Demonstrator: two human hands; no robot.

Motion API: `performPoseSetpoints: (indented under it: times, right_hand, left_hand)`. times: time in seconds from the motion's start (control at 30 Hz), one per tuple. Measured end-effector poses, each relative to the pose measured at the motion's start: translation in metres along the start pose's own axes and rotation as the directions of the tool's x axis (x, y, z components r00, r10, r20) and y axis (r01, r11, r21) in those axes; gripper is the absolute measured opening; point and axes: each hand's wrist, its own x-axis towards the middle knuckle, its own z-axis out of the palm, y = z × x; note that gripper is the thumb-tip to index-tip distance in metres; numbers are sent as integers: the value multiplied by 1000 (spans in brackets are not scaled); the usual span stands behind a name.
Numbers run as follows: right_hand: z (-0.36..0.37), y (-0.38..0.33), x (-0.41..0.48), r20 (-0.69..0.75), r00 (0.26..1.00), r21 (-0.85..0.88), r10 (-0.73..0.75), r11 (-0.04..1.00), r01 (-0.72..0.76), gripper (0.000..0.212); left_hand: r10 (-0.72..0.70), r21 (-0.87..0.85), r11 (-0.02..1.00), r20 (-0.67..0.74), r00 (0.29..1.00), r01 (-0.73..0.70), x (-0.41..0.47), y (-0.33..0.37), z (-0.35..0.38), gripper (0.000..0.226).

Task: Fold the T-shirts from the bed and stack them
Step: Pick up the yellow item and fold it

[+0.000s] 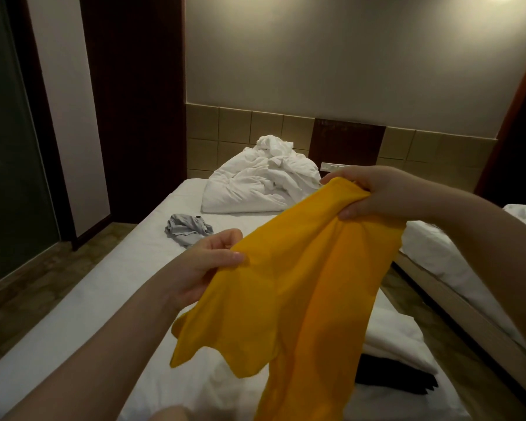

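Observation:
A yellow T-shirt [301, 284] hangs in the air above the white bed [104, 299]. My left hand [207, 262] pinches its left edge between thumb and fingers. Higher and farther out, my right hand [374, 192] grips a bunched part of the same shirt. A crumpled grey T-shirt [187, 229] lies on the bed beyond my left hand. At the lower right, a folded white garment [398, 341] lies on top of a folded black one [401, 381], partly hidden by the yellow shirt.
A rumpled white duvet and pillow [261, 183] fill the head of the bed against the tiled wall. A second bed [456, 262] stands to the right across a narrow gap. Floor and a dark glass door [9, 177] lie to the left.

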Motion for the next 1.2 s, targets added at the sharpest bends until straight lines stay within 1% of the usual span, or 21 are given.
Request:
performPoseSetpoints:
  times: [0.07,0.17,0.2,0.27,0.33,0.4,0.5,0.6,0.67,0.73,0.87,1.03,1.1,1.13,1.2]
  right_hand:
    - [0,-3,-1,0,1000,-5,-4,1000,4,55]
    - [1,-6,-2,3,1000,-16,-22,1000,22,52]
    - [1,-7,-2,7,1000,-25,-27,999,27,52]
    - [1,-8,-3,15,999,-29,-30,999,30,52]
    - [1,-9,-3,29,999,-10,-30,999,30,51]
    - [1,-9,-4,33,999,2,-25,1000,24,52]
    - [2,-9,-5,26,999,11,-20,1000,20,53]
    - [2,-11,-5,16,1000,49,-26,998,25,51]
    - [4,-13,-4,-14,999,65,-29,997,30,51]
    - [8,-15,-5,-58,997,73,-55,996,59,52]
    - [13,-22,-9,-116,984,110,-134,983,147,47]
    - [16,-31,-13,-188,968,104,-168,976,190,35]
    - [20,-35,-14,-174,968,88,-182,976,199,36]
    - [21,-37,-14,-162,968,85,-193,974,208,36]
    - [25,-41,-15,-131,966,80,-222,969,234,36]
  left_hand:
    - [27,-23,999,18,999,-27,-1,2,0,43]
    - [34,30,999,54,998,-36,-6,5,3,23]
    - [32,62,997,62,998,-36,-7,6,4,24]
    - [41,115,992,52,998,-47,-9,9,8,40]
    - [82,152,985,36,996,-87,-11,12,12,52]
    - [132,185,974,18,991,-133,-13,15,16,57]
    - [195,235,953,0,981,-190,-15,19,20,58]
    - [233,283,933,-2,972,-223,-19,25,26,59]
    - [242,284,931,-8,970,-229,-19,28,30,61]
    - [237,301,927,-1,972,-226,-20,31,34,60]
    - [226,429,875,47,973,-224,-19,30,40,57]
    - [144,527,838,45,989,-146,-11,16,51,53]
    - [151,515,845,29,988,-144,-6,8,60,55]
    - [176,479,865,-4,984,-152,-4,5,65,50]
    - [238,378,909,-121,964,-177,0,4,74,40]
